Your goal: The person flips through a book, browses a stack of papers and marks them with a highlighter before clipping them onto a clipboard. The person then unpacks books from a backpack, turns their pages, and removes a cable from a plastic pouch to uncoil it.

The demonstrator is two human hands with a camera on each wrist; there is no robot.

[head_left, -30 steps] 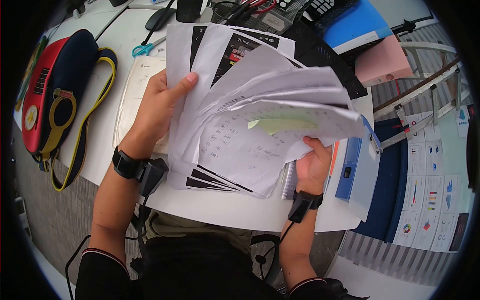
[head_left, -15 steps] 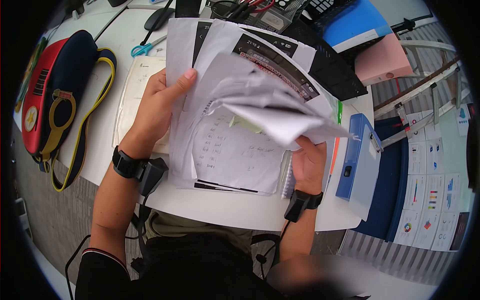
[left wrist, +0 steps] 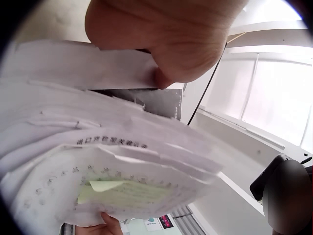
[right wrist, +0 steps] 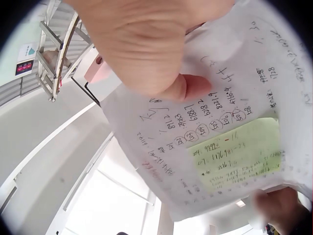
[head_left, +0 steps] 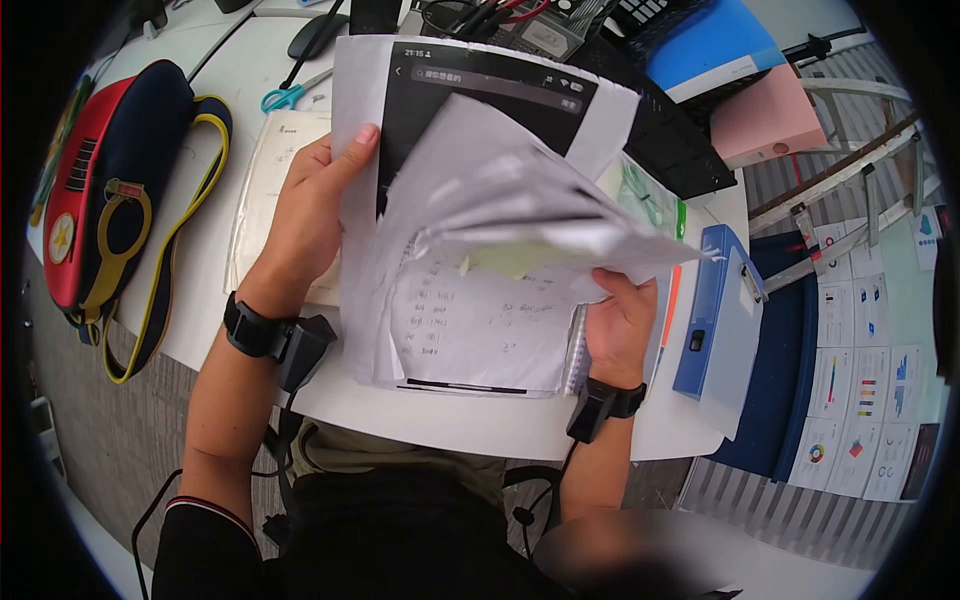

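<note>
A loose stack of white papers [head_left: 470, 330] hangs between both hands over the desk. My left hand [head_left: 318, 205] grips its left edge, thumb on top and the other fingers hidden underneath. My right hand [head_left: 622, 325] pinches the right edge of several lifted, curling sheets. Handwritten numbers cover the front of these sheets, and a yellow-green sticky note [right wrist: 234, 156] lies on one in the right wrist view. Behind them shows a sheet printed with a black phone screenshot [head_left: 490, 95]. In the left wrist view the sheets [left wrist: 112, 117] fan apart in layers below the left hand.
Left on the desk [head_left: 360, 400] lie a red and navy bag [head_left: 120, 190], an old booklet [head_left: 285, 180] and teal scissors [head_left: 285, 98]. To the right are a blue clip file [head_left: 705, 310], a spiral notebook [head_left: 576, 350], a pink box [head_left: 765, 125] and a blue folder [head_left: 710, 50].
The lifted sheets have folded over toward the right hand, and the screenshot sheet behind is now more widely exposed. The left hand keeps its place at the left edge; the right hand has barely shifted.
</note>
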